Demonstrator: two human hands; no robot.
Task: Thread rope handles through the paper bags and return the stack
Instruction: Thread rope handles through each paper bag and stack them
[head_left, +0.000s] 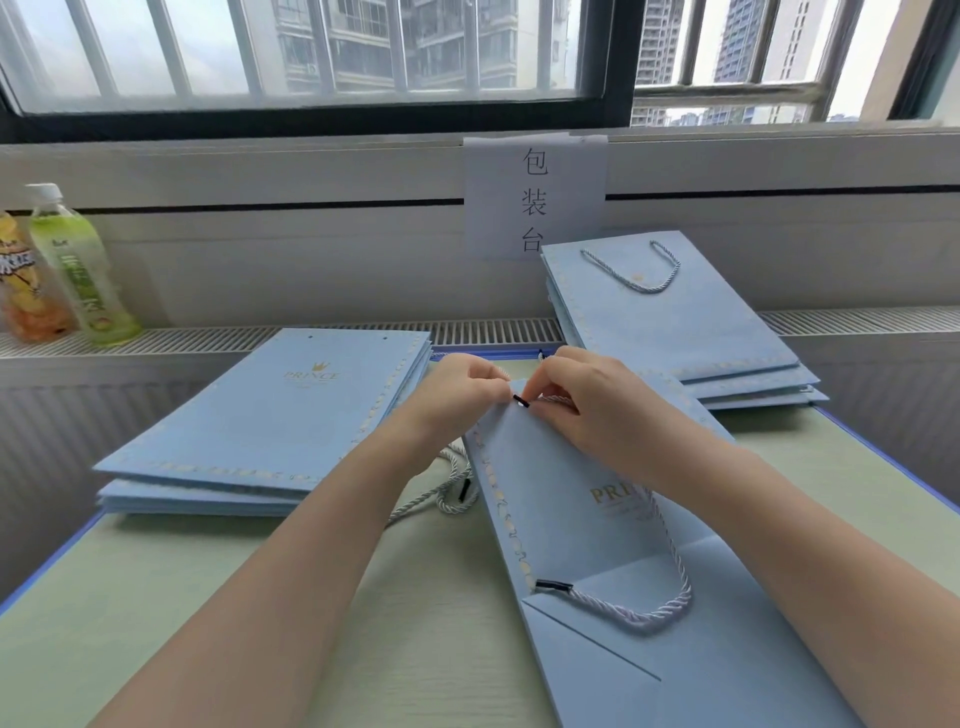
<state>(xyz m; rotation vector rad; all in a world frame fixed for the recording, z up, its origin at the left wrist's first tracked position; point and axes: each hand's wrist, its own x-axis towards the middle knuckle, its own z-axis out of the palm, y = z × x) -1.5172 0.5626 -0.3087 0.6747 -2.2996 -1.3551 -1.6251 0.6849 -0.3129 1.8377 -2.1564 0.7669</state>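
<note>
Now the threading is in hand: at the far top edge of the flat paper bag (618, 525), the right hand (587, 410) pinches the rope handle (670, 582) by its black tip (521, 400), while the left hand (462, 400) grips that edge. Next, I judge, the tip must find the hole.

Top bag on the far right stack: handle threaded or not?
Threaded: a rope handle loops across the face of the top bag.
</note>
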